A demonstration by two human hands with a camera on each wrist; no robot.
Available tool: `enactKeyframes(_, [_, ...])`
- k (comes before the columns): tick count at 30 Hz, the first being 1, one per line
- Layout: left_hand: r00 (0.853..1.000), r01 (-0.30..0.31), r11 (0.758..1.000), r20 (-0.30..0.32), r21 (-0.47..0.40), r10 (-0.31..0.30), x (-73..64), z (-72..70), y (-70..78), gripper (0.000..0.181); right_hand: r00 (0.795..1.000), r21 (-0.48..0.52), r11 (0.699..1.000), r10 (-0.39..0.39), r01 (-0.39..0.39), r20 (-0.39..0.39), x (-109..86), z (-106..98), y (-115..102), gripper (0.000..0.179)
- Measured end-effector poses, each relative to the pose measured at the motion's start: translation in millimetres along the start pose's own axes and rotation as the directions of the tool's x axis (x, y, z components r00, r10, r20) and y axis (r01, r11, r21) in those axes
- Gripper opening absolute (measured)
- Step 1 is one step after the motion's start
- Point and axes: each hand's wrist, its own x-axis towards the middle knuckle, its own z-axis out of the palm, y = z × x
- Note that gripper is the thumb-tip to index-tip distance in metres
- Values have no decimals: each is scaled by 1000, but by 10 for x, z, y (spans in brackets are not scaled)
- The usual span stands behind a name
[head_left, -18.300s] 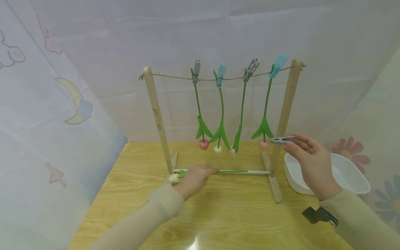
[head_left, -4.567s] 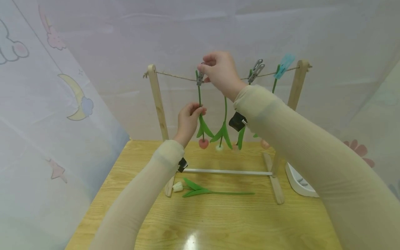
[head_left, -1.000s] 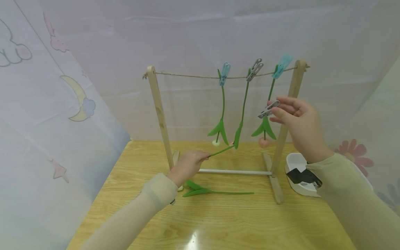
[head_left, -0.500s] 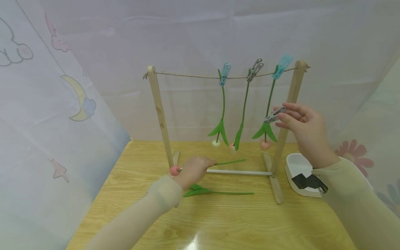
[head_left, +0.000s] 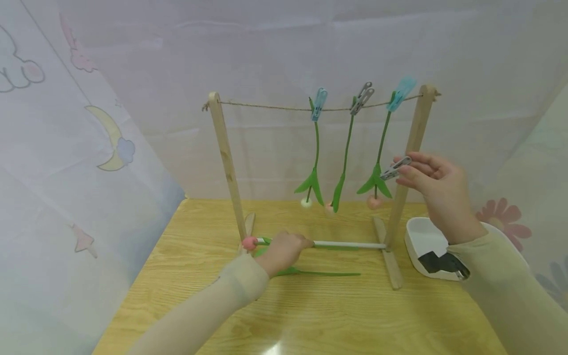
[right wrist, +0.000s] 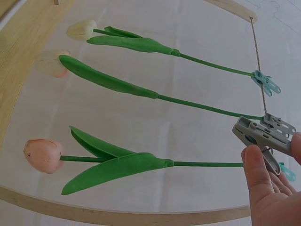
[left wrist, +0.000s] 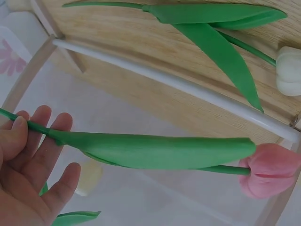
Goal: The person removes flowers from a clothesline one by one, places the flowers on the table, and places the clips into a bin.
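My left hand [head_left: 285,252] holds a pink artificial tulip [left wrist: 270,170] by its green stem, thumb against fingers, low by the rack's white bottom rod [head_left: 341,244]. In my right hand [head_left: 443,199] a grey clothespin [head_left: 396,168] is pinched, in front of the rack's right post. Three tulips hang head down from the twine [head_left: 266,106]: a white one [head_left: 306,202] under a blue clothespin [head_left: 319,104], a pale one [right wrist: 52,63] under a grey clothespin [head_left: 363,98], and a peach one [right wrist: 43,155] under a light blue clothespin [head_left: 401,93]. Another white tulip [left wrist: 289,70] lies on the table, partly behind my left hand.
The wooden rack's left post [head_left: 227,165] and right post [head_left: 412,143] stand on feet on the wood-grain table [head_left: 310,315]. A white basin [head_left: 419,231] sits at the right, partly hidden by my right wrist. A printed cloth [head_left: 266,54] backs everything.
The pink tulip, clipped on the twine 4.6 s ago, is off it; my left hand has lowered it towards the rod. My right hand has carried the grey clothespin right, drifting slightly down.
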Motion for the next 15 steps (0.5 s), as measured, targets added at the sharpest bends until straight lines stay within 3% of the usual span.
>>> enactKeyframes(4, [1000, -19, 999, 24, 46, 18, 21, 49, 15, 35, 1000, 12, 1000, 2, -2, 5, -5, -36, 30, 19])
enactKeyframes(10, [999, -54, 998, 9, 35, 54, 17, 118, 32, 36, 1000, 9, 1000, 9, -9, -3, -12, -72, 59, 20])
enactKeyframes(13, [998, -51, 997, 30, 56, 49, 40, 141, 49, 37, 1000, 20, 1000, 11, -11, -2, -11, -91, 75, 23])
enactKeyframes(15, [998, -58, 997, 21, 55, 57, 66, 277, 15, 37, 1000, 43, 999, 15, -15, 7, -11, -118, 85, 25])
